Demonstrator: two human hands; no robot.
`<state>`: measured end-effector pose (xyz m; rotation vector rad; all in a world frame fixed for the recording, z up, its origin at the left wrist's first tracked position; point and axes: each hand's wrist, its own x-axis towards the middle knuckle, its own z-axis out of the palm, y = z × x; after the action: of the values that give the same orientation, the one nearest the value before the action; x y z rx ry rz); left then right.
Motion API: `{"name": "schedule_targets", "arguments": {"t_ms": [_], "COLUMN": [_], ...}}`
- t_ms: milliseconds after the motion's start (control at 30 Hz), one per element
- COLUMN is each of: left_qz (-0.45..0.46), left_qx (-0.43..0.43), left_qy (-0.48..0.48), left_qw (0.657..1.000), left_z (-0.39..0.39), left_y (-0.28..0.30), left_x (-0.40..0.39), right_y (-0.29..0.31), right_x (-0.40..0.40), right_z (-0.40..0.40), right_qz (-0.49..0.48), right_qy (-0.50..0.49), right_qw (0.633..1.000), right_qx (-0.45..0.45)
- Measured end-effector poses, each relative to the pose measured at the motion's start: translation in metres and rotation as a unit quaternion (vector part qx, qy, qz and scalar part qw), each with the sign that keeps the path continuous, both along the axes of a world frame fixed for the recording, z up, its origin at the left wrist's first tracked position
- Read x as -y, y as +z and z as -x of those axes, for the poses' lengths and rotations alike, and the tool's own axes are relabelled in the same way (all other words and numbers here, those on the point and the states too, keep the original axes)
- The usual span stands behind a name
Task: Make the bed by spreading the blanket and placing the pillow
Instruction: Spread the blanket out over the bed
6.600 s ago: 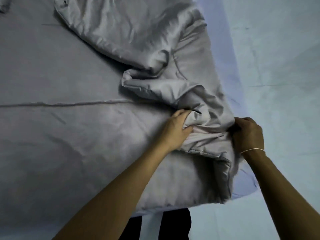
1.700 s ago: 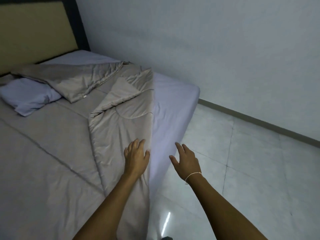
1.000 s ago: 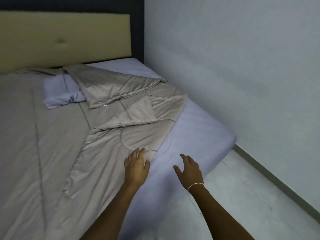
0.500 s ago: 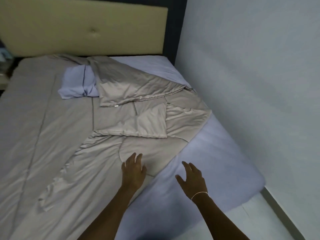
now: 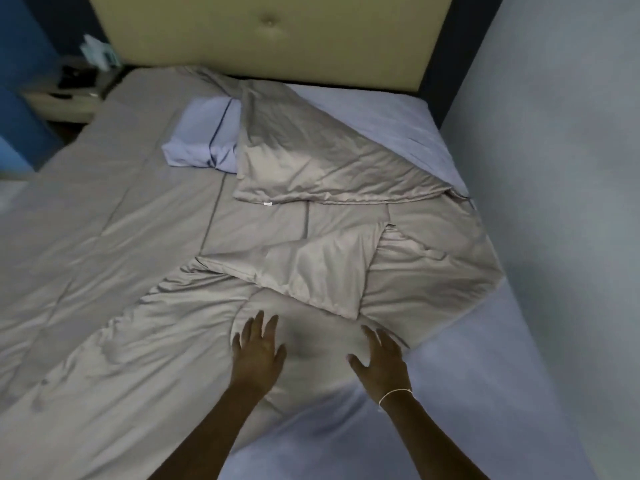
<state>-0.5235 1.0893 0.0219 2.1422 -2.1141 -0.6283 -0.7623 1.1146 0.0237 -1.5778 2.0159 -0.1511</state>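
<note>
Blanket (image 5: 131, 271) lay lengthwise toward the headboard (image 5: 270, 32), its folds half hiding the pillow (image 5: 201, 140); both hands, left (image 5: 258, 355) and right (image 5: 381, 365), were flat and spread.

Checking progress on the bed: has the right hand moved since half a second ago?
Yes. The right hand was over the bare lilac sheet beside the blanket; now its open fingers reach across the blanket's edge, toward the headboard.

Your left hand (image 5: 258, 351) and right hand (image 5: 381, 358) reach out with fingers spread over the rumpled blanket (image 5: 138, 306) on the bed (image 5: 485, 393). The blanket's right side lies folded back, and one fold covers part of the pillow (image 5: 201, 140).
</note>
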Motion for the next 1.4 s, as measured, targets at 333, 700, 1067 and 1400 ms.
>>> {"name": "schedule_targets", "arguments": {"t_ms": [333,700,1067,1400], "left_qz": [0.028,0.057,0.117,0.125], "left_qx": [0.108,0.131,0.102,0.028], "left_qy": [-0.052,-0.028,0.016,-0.074], "left_qw": [0.992,0.989,0.988,0.989], "left_z": [0.046,0.036,0.064,0.109], "left_y": [-0.107,-0.255,-0.213,-0.156], "left_x": [0.173,0.208,0.137,-0.057], "right_y": [-0.136,-0.270,-0.222,-0.147], "right_x": [0.187,0.219,0.166,0.022], "right_z": [0.014,-0.008,-0.001,0.047], "right_qz": [0.101,0.147,0.173,0.167], "right_qy": [0.114,0.119,0.161,0.159], "right_qw": [0.988,0.976,0.969,0.965], "right_qx": [-0.028,-0.106,-0.067,-0.125]}}
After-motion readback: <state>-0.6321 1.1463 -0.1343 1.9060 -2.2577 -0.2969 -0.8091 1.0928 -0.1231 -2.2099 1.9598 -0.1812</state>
